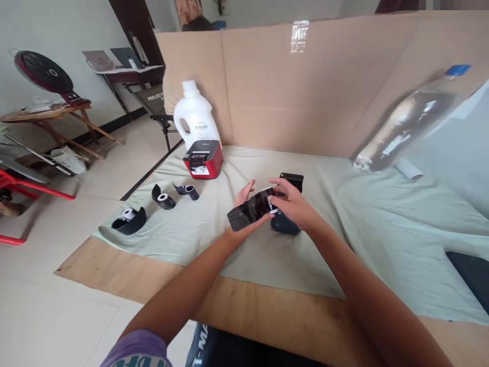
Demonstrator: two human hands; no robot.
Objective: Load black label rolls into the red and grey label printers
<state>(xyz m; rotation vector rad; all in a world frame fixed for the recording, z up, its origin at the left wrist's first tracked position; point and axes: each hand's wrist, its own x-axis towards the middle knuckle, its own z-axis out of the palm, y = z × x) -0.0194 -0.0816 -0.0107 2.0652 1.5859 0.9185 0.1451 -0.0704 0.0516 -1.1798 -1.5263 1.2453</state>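
Note:
Between both hands is a roll of glossy black film or paper (pixel 250 210), with a white end showing at its right side. My left hand (pixel 244 196) supports it from below and behind; its fingertips show above the black strip and its thumb reaches toward the white end. My right hand (pixel 292 204) grips the roll's right end, fingers curled over it. Partly hidden behind my right hand is a small dark device (pixel 286 224) with a raised black lid-like part (pixel 293 179). Exactly where each fingertip presses is hard to make out.
Several loose black rolls (pixel 166 201) lie at the left on the pale cloth (pixel 214 224). A red and black label printer (pixel 206 160) stands before a white jug (pixel 195 114). A clear bottle (pixel 408 125) leans on the cardboard (pixel 275 92). A dark flat object (pixel 471 275) lies right.

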